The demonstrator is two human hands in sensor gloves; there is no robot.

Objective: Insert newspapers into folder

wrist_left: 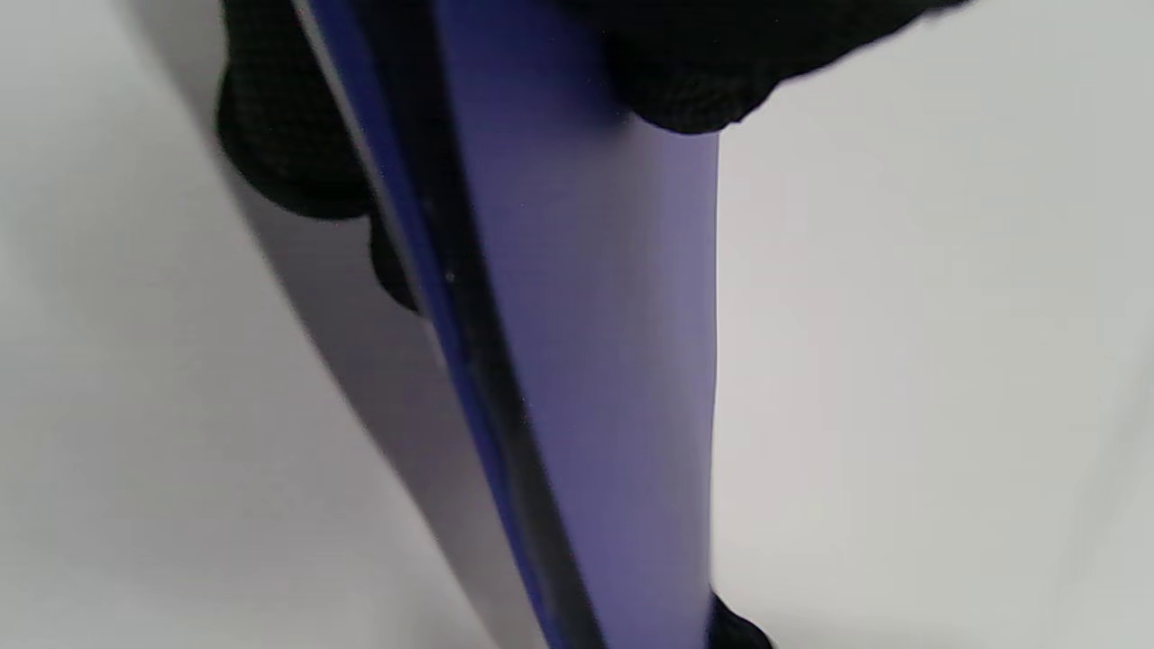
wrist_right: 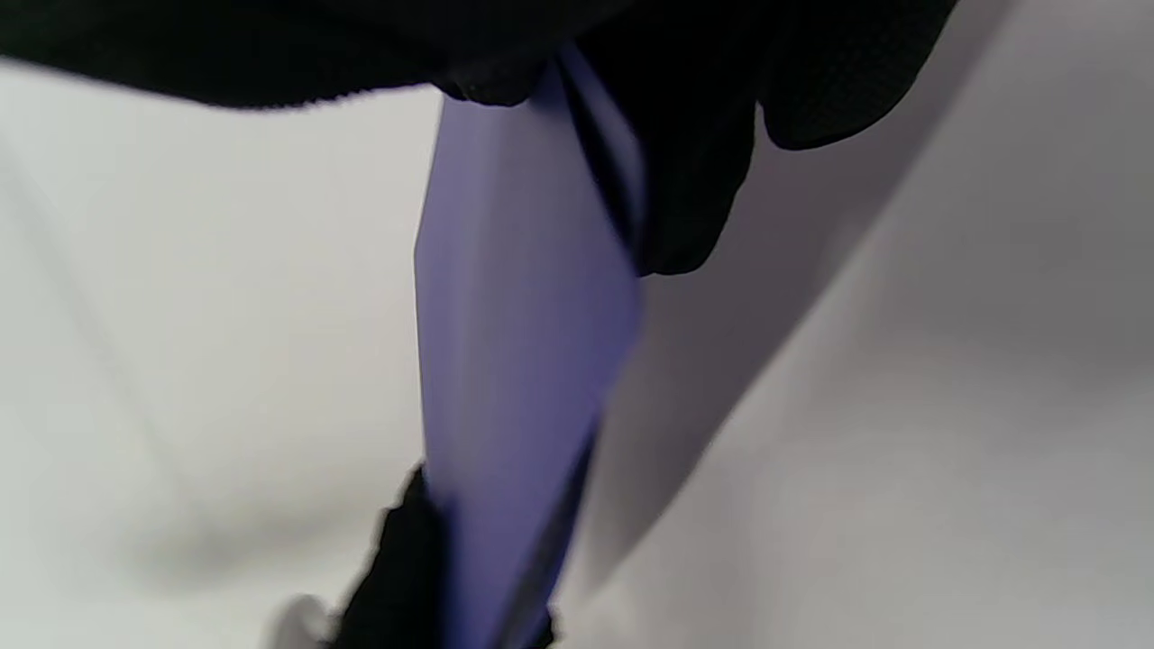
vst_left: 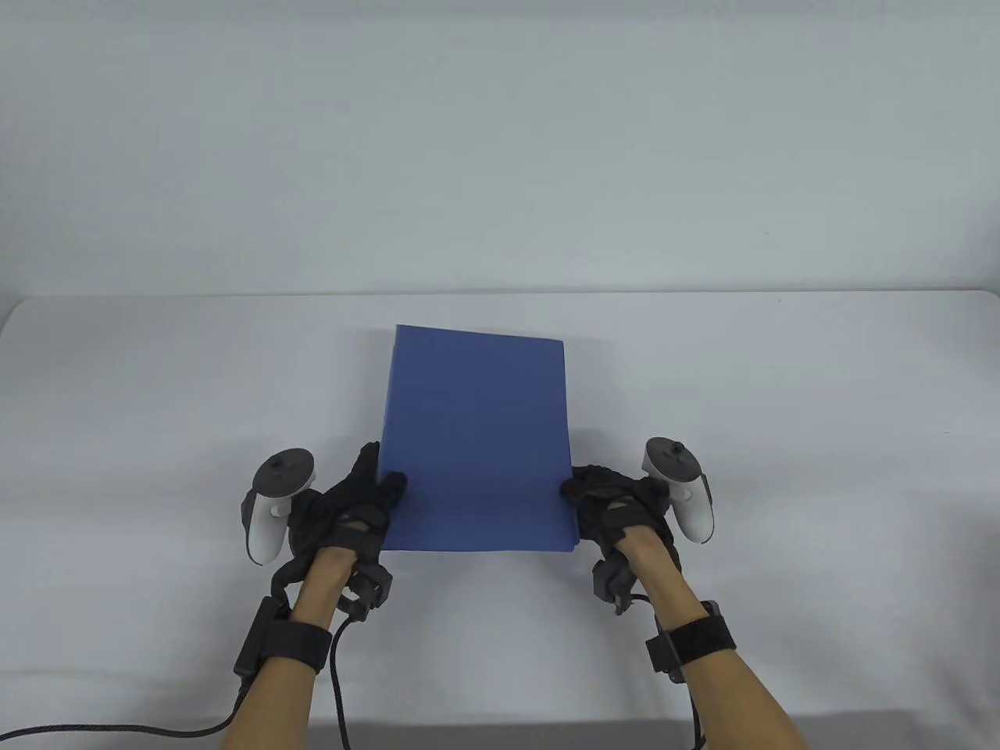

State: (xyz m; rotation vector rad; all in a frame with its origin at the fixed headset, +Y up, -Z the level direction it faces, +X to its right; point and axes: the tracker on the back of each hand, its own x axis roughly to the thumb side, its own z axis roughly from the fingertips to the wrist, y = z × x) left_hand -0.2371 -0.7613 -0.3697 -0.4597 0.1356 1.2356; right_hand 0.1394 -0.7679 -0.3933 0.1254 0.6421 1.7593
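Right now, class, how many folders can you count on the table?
1: a blue folder mid-table, closed, gripped by the left hand and right hand. Any newspapers inside are hidden.

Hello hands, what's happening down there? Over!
Left hand and right hand grip the blue folder by its sides. Folder closed, near end lifted. No newspapers visible.

Can't see newspapers; folder (vst_left: 478, 437) closed between my hands, contents hidden. Both wrist views blurred, folder cut off top and bottom. Fingers under folder hidden in table view.
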